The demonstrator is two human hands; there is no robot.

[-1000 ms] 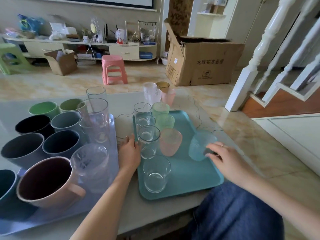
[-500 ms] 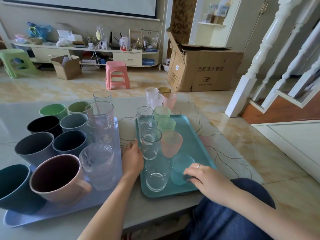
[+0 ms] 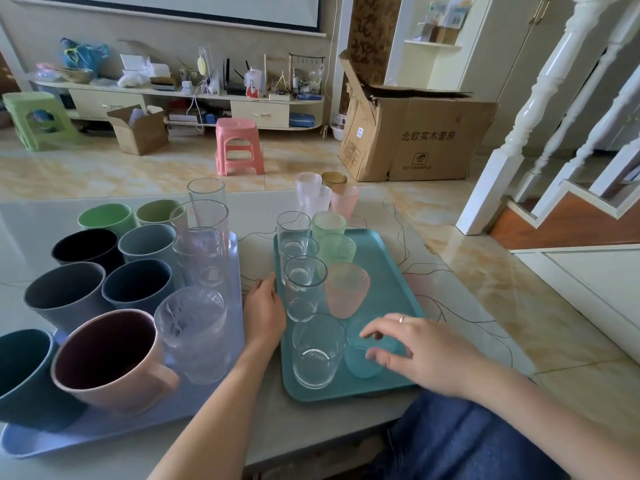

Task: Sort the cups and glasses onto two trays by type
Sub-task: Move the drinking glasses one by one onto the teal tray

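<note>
A teal tray [image 3: 388, 258] holds several clear glasses and tinted textured glasses in two rows. A small blue glass [image 3: 363, 362] stands upright at its near right, beside a clear tumbler [image 3: 317, 351]. My right hand [image 3: 412, 348] hovers just over the blue glass with fingers spread, not gripping it. My left hand [image 3: 265, 310] rests flat against the tray's left edge. A lilac tray [image 3: 104, 431] on the left carries several opaque cups, a pink mug [image 3: 110, 358] and tall clear glasses [image 3: 204, 244].
Three loose glasses stand on the table behind the teal tray: a frosted clear glass [image 3: 310, 195], a pink glass [image 3: 344, 200] and an amber glass [image 3: 334, 178]. The table's near edge is by my knee. A cardboard box [image 3: 415, 140] and pink stool [image 3: 237, 147] are on the floor beyond.
My right hand carried the blue glass from the tray's right side to its near right corner, set it down upright and let go. My left hand stayed at the tray's edge.
</note>
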